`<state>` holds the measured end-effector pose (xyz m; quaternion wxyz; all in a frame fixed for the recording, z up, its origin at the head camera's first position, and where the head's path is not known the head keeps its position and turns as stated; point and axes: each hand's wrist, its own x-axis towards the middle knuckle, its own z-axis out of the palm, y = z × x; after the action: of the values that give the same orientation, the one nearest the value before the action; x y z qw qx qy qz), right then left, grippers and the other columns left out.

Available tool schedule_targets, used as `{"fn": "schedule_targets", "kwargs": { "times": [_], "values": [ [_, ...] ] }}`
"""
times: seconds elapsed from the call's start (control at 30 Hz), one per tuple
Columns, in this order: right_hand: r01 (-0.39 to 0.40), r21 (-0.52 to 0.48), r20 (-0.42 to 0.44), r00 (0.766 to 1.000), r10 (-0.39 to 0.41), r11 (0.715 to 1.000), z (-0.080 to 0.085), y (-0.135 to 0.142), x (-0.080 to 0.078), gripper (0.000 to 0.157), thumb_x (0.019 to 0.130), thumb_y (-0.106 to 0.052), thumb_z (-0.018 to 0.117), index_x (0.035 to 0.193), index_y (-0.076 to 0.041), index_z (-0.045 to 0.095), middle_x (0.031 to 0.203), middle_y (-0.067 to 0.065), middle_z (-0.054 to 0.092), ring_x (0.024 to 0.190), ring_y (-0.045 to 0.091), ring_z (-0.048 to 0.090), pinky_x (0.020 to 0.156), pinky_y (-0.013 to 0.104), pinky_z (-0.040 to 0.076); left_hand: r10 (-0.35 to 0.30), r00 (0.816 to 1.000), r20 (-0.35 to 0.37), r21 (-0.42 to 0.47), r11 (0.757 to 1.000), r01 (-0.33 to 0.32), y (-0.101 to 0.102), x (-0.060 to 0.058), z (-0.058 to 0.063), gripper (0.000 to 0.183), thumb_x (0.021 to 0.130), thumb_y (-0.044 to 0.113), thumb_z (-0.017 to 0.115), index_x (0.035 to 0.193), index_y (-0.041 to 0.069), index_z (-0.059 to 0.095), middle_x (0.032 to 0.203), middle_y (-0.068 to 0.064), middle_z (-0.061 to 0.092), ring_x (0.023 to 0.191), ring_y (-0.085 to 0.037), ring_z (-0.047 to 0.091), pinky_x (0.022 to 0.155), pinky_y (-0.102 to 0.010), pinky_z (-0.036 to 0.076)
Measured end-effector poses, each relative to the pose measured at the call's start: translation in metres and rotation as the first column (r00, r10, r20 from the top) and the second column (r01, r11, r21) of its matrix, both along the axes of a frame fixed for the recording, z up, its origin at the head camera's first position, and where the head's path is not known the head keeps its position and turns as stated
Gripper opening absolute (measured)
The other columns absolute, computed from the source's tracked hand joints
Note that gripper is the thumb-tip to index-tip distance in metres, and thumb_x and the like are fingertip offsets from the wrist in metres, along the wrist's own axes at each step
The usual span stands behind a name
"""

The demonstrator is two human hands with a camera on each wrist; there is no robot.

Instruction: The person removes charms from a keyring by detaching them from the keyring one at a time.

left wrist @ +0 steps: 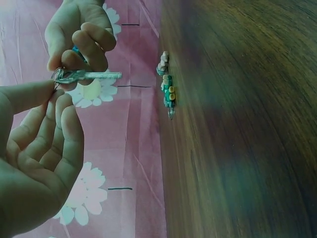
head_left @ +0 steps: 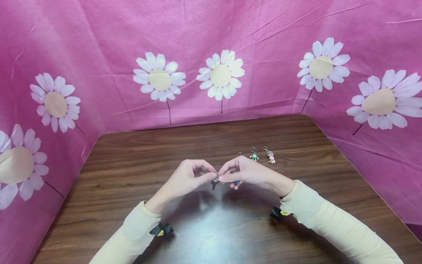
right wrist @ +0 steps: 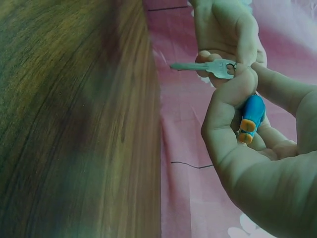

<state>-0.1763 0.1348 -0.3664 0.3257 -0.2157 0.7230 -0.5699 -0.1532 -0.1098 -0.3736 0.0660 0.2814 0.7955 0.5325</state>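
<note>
In the head view my two hands meet above the middle of the table. My left hand [head_left: 188,178] pinches a small metal key ring [left wrist: 58,74] between thumb and fingertips. From this ring a single silver key [right wrist: 203,66] points down toward the tabletop. The thumb and fingertips of my right hand [head_left: 248,171] pinch at the same ring, right against the left fingertips. A small blue figure charm with orange feet [right wrist: 253,111] hangs under the right palm, partly covered by the fingers. Exactly how key, ring and charm are joined is hidden by the fingertips.
Behind the right hand, on the wooden table [head_left: 132,157], lie a green figure keychain [head_left: 254,156] and a pink-and-grey figure keychain [head_left: 271,157]. Part of another ring [head_left: 240,153] shows just above the right hand. A pink daisy-printed cloth [head_left: 191,29] surrounds the table's back and sides.
</note>
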Motion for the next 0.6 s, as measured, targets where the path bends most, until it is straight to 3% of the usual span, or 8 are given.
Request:
{"fn": "schedule_targets", "kwargs": {
  "times": [0.13,0.3,0.6],
  "values": [
    [-0.016,0.012,0.000,1.000,0.016,1.000,-0.001,-0.002,-0.001,0.021,0.092,-0.017,0.077,0.106,-0.001,0.074,0.084,0.004,0.071,0.063,0.012,0.061,0.060,0.026,0.056,-0.018,1.000,0.002,-0.006,1.000,0.018,-0.002,0.001,0.000,0.008,0.093,0.022,0.076,0.097,0.015,0.077,0.083,0.004,0.074,0.072,-0.024,0.068,0.061,-0.025,0.052],
    [-0.028,0.029,0.002,1.000,0.028,0.999,-0.007,-0.002,0.000,0.018,0.091,-0.015,0.077,0.103,-0.002,0.074,0.083,0.005,0.072,0.063,0.013,0.061,0.060,0.027,0.056,-0.057,0.998,0.041,-0.040,0.997,0.059,-0.003,0.001,-0.002,0.005,0.093,0.019,0.076,0.096,0.015,0.078,0.082,0.005,0.075,0.070,-0.013,0.064,0.060,-0.023,0.049],
    [-0.067,0.041,-0.021,0.997,0.068,0.997,-0.010,-0.004,0.002,0.018,0.091,-0.014,0.077,0.101,0.001,0.074,0.090,0.018,0.073,0.062,0.011,0.061,0.057,0.024,0.055,-0.149,0.987,0.054,-0.083,0.985,0.153,-0.004,0.001,0.000,0.003,0.093,0.015,0.075,0.094,0.014,0.079,0.081,0.004,0.075,0.066,-0.006,0.058,0.054,-0.020,0.040]
  ]
}}
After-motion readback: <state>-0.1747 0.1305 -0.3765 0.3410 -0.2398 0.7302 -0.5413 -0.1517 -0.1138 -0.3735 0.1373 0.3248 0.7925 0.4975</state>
